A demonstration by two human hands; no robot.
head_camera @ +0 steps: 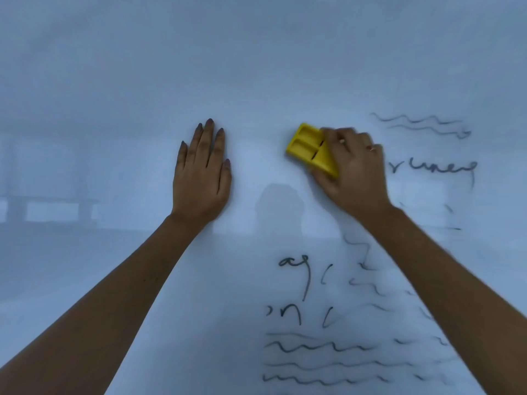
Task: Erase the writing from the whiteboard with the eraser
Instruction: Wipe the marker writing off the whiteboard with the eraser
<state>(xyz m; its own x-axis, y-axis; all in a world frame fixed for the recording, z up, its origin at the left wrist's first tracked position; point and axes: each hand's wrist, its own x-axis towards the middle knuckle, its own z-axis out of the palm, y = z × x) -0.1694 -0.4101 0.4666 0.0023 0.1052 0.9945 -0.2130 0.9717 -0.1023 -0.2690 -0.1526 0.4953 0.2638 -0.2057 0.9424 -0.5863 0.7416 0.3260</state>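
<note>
Filling the whole view, the glossy white whiteboard (pixel 256 67) carries dark marker writing (pixel 322 346) low at the near right and at the far right. Pressed flat on it left of centre, the left hand (pixel 201 178) lies open, fingers straight, gripping nothing. Just right of it, the right hand (pixel 352 169) curls closed around the yellow rectangular plastic eraser (pixel 309 148), held against the board.

My left hand (pixel 201 178) lies flat on the whiteboard (pixel 256 67), left of the eraser (pixel 309 149), which my right hand (pixel 352 175) presses to the board, with writing (pixel 319 346) to the right of that hand and more below both hands, between my forearms.
</note>
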